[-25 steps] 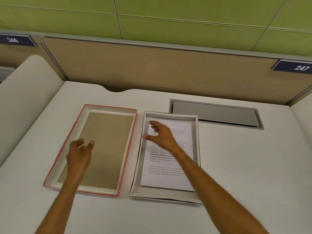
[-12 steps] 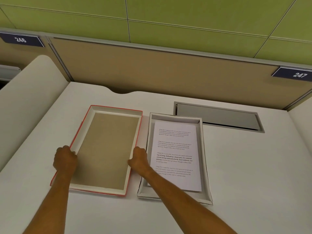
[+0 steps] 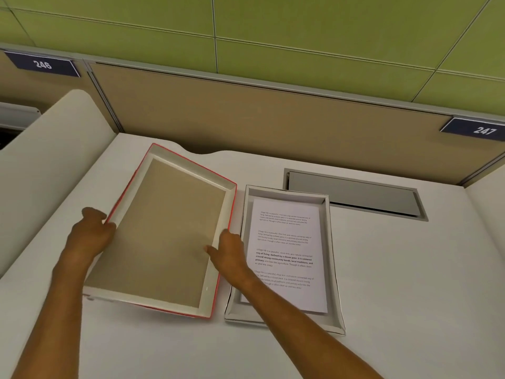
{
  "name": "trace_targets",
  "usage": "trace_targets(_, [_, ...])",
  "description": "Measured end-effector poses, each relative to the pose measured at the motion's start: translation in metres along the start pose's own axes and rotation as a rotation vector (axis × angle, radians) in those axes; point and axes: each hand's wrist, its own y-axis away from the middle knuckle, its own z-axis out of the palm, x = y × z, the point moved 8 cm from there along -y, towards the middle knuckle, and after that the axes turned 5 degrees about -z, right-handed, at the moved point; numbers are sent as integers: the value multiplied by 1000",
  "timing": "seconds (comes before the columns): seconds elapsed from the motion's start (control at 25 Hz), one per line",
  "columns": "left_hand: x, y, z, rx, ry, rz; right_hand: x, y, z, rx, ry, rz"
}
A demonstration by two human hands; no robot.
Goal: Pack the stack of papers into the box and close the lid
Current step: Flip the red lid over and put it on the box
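Note:
The red-edged lid (image 3: 166,231), brown inside, faces up and is raised off the desk, its far end tilted up. My left hand (image 3: 91,235) grips its left rim. My right hand (image 3: 228,250) grips its right rim, thumb inside. Just to the right sits the white box (image 3: 332,258) on the desk, holding the stack of printed papers (image 3: 287,242) flat inside it. My right forearm crosses the box's near left corner.
A grey metal cable hatch (image 3: 352,194) is set into the desk behind the box. A tan partition (image 3: 246,119) runs along the back, and a white curved divider (image 3: 46,160) rises on the left. Bare white desk (image 3: 410,283) lies to the right.
Both hands left the papers and the lid's inside, took the lid by its two long rims, and lifted it off the desk with its far end tilting up.

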Motion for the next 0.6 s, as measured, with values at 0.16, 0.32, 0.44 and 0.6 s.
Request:
trace_targets(0.16, [52, 74, -17, 58, 115, 190, -67, 12, -29, -53, -388, -69])
trace_targets(0.32, [92, 142, -5, -45, 155, 297, -101, 22, -65, -63, -827, -87])
trace_targets(0.44, [108, 164, 4, -137, 236, 326, -103, 24, -88, -58, -901, -95])
trace_targets(0.6, [98, 142, 29, -244, 571, 225, -90, 28, -98, -23, -853, -28])
